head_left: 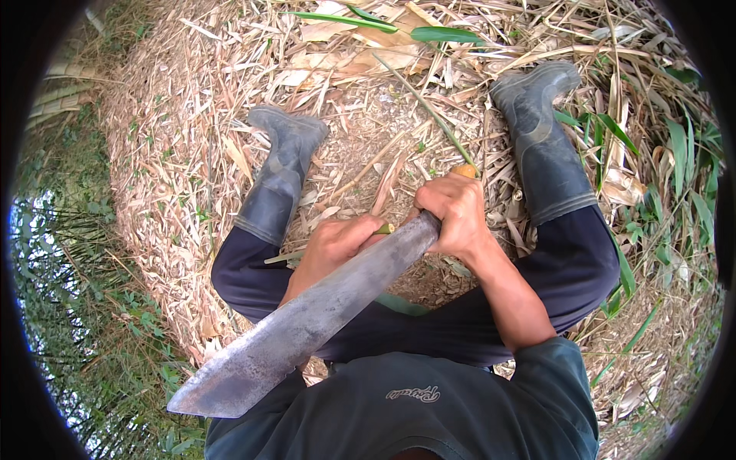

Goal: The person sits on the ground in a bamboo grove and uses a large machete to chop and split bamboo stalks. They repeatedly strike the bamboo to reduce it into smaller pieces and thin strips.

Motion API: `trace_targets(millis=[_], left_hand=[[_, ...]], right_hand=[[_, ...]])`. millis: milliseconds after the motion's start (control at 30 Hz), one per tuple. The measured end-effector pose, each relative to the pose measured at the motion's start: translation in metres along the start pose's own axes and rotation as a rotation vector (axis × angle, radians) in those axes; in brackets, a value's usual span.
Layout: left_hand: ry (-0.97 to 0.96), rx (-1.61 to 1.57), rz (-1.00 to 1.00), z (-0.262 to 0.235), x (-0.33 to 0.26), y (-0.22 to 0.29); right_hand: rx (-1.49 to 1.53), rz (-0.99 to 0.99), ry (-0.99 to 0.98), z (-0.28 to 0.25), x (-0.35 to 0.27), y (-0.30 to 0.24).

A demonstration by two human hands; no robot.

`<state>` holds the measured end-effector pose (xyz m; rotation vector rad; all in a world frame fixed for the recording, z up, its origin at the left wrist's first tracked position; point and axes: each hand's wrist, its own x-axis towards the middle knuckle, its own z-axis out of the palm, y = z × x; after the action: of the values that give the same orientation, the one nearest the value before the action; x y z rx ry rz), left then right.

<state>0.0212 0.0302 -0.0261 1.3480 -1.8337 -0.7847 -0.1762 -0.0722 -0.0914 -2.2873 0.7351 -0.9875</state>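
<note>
My right hand [456, 211] is closed round the handle of a machete [307, 318]. The handle's orange-brown butt shows beyond the fist. Its wide, grey, worn blade slants back toward my body at lower left, passing over my left forearm. My left hand [337, 244] is closed on a thin green stick, whose pale cut end [387, 228] pokes out beside the thumb, close to the blade's base. Most of that stick is hidden by the fingers. A long slender green stem [425, 107] runs from the ground ahead toward the machete's butt; whether it touches cannot be seen.
My legs are spread, with a dark rubber boot [287, 169] on the left and another boot [540, 138] on the right. Dry leaf litter [207, 115] covers the ground. Green leaves [445, 35] lie ahead; plants [682, 161] grow at right and bushes [84, 322] at left.
</note>
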Motion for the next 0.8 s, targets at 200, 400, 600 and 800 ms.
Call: trace_targets(millis=[200,400,600,800], left_hand=[[-0.123,-0.164,0.304,0.024,0.001,0.033],[0.078,-0.068,0.0,0.022,0.001,-0.01],[0.076,0.058,0.069,0.015,0.005,-0.017],[0.068,0.042,0.139,0.015,0.009,-0.016]], right_hand=[[-0.367,0.786,0.067,-0.001,0.001,0.075],[-0.022,0.274,0.108,0.002,-0.003,0.023],[0.009,0.009,0.069,-0.004,0.005,-0.003],[0.007,0.005,0.037,-0.012,0.003,-0.002]])
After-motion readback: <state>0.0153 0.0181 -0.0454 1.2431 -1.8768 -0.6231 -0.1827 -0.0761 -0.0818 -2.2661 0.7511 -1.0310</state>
